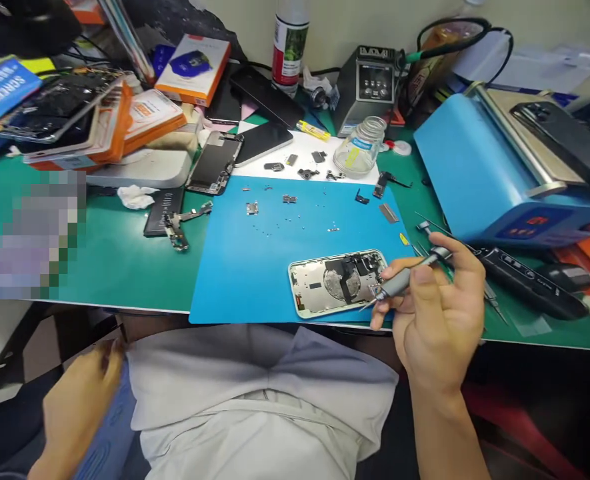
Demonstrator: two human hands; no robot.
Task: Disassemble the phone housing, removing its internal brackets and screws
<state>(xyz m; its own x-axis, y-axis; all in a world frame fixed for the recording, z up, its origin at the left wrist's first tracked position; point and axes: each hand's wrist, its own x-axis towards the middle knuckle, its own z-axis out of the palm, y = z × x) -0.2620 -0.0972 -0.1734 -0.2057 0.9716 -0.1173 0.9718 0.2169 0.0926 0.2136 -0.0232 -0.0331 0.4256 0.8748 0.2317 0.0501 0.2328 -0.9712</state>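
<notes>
From here I see my right hand at the near right corner of the blue mat, its fingers pinched narrow around a grey screwdriver whose tip touches the right end of the opened phone housing. The housing lies flat on that mat by its near edge. My left hand hangs below the mat's near left corner, under the table edge, and I cannot tell whether its fingers grip anything.

Light grey shirt, bare forearms.
Creased cloth across the front; left hand and right hand both bare.
</notes>
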